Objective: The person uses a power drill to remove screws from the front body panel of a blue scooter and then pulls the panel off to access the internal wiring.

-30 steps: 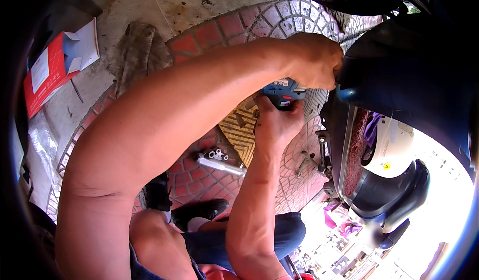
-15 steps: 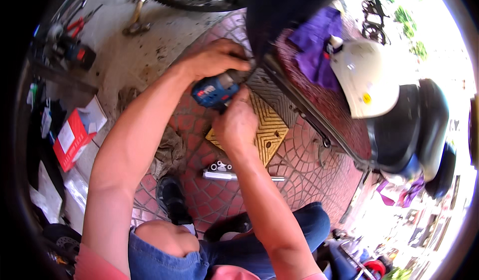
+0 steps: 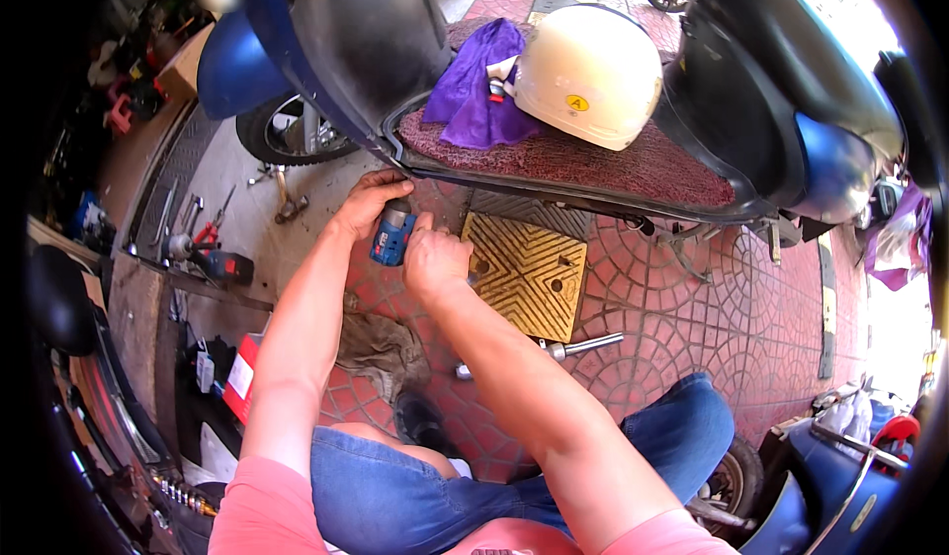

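Observation:
My right hand (image 3: 438, 258) is closed on the grip of a blue cordless drill (image 3: 392, 237), whose dark nose points up at the lower front edge of a blue scooter's footboard (image 3: 445, 184). My left hand (image 3: 374, 197) is at that edge, just beyond the drill's nose, fingers curled; what they pinch is too small to make out. On the footboard's red mat (image 3: 583, 165) lie a purple cloth (image 3: 465, 110) and a cream helmet (image 3: 588, 71). Below, a yellow ribbed plate (image 3: 524, 283) lies on red paving, with a metal rod (image 3: 593, 345) beside it.
The scooter's front wheel (image 3: 262, 135) stands at upper left. Tools, including a hammer (image 3: 289, 204) and another drill (image 3: 227, 268), lie at left. A grey rag (image 3: 381, 357) is near my shoe. Another scooter's blue body (image 3: 830, 496) is at lower right.
My view has swung so that more of the scooter shows, with my hands further left in it. My left hand still stays by the drill's nose, and my right still holds the drill.

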Demonstrator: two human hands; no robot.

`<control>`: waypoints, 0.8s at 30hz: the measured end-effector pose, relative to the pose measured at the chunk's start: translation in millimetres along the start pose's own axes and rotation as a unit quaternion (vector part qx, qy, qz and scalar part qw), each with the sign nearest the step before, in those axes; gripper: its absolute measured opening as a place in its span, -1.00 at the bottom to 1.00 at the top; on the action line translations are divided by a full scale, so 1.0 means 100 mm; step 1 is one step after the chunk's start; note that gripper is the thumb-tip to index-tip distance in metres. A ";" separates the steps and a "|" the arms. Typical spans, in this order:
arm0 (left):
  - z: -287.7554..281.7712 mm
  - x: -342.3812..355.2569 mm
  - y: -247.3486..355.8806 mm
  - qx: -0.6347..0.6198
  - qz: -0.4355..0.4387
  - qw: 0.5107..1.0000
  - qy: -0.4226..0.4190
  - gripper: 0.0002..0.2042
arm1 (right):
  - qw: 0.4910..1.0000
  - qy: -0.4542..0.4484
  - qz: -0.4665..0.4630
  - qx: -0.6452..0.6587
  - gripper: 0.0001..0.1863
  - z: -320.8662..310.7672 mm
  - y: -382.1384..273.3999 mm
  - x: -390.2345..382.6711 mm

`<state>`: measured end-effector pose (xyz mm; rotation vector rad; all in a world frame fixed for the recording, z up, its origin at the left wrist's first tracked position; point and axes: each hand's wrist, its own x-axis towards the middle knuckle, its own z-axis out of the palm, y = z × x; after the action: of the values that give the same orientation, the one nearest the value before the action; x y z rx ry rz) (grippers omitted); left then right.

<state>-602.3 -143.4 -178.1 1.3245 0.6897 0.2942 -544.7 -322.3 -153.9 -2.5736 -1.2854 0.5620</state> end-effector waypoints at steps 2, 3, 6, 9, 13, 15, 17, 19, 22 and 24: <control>0.24 0.08 0.02 0.012 -0.036 0.999 0.012 -0.86 | 0.997 0.032 0.023 -0.072 -0.56 -0.04 0.20 0.05; 0.33 0.15 0.04 0.014 -0.037 0.999 -0.015 -0.86 | 0.991 0.061 0.028 -0.117 -0.55 0.06 0.37 0.15; 0.11 0.21 -0.43 0.239 0.023 0.970 0.039 -0.90 | 0.987 0.043 -0.025 -0.154 -0.50 0.25 0.56 0.27; 0.32 -0.06 -0.52 0.181 -0.150 0.972 -0.022 -0.88 | 0.995 -0.084 -0.035 -0.034 -0.40 0.32 0.85 -0.09; 0.17 -0.45 -0.58 0.075 -0.362 0.915 -0.161 -0.87 | 0.936 -0.261 -0.110 0.210 -0.06 0.21 0.87 -0.70; 0.37 -0.78 -0.65 -0.039 -0.394 0.918 -0.035 -0.78 | 0.873 -0.239 -0.165 0.392 -0.09 0.34 0.92 -0.83; 0.29 -0.93 -0.91 -0.294 -0.332 0.896 0.002 -0.70 | 0.748 -0.328 -0.090 0.570 -0.22 0.01 0.83 -0.80; 0.60 -1.08 -0.40 -0.404 -0.260 0.877 -0.011 -0.72 | 0.691 -0.311 -0.045 0.651 -0.36 -0.37 0.93 -0.80; 0.78 -1.10 0.08 -0.459 -0.191 0.868 -0.008 -0.75 | 0.764 -0.138 -0.025 0.629 -0.55 -0.65 0.95 -0.84; 0.90 -1.09 0.27 -0.436 -0.189 0.880 0.000 -0.76 | 0.820 -0.088 0.014 0.565 -0.57 -0.94 0.77 -0.92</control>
<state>-626.4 -269.1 -112.9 0.3138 0.6783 0.2398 -499.6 -443.4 -74.0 -1.5362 -0.5875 1.1447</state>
